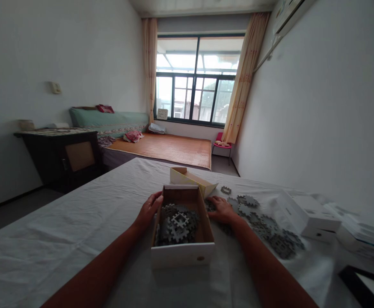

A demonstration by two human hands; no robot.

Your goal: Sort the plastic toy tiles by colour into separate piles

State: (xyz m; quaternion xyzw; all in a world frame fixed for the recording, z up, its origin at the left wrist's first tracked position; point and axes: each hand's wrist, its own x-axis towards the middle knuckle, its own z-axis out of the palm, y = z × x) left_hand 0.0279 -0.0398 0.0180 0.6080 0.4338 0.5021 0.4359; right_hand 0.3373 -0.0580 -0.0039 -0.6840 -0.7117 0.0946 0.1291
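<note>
The open box [182,255] sits on the cloth-covered table [87,222], mid-width and well in from the far left corner. Its card walls look stiff but bendable; the grey pieces [178,226] heaped inside probably give it modest weight and could slide if it tips. Both long walls, held low, look like the best hold. Its long axis seems to run from you toward the far edge, a short end facing you. Your left hand [148,209] lies against the left wall, fingers close together; you can't tell if they press. Your right hand [222,209] is by the right wall, fingers bent over loose pieces [270,233], any pinch hidden. Beyond, toward the far edge, lies an open tray-like lid [191,179], slanting rightward.
</note>
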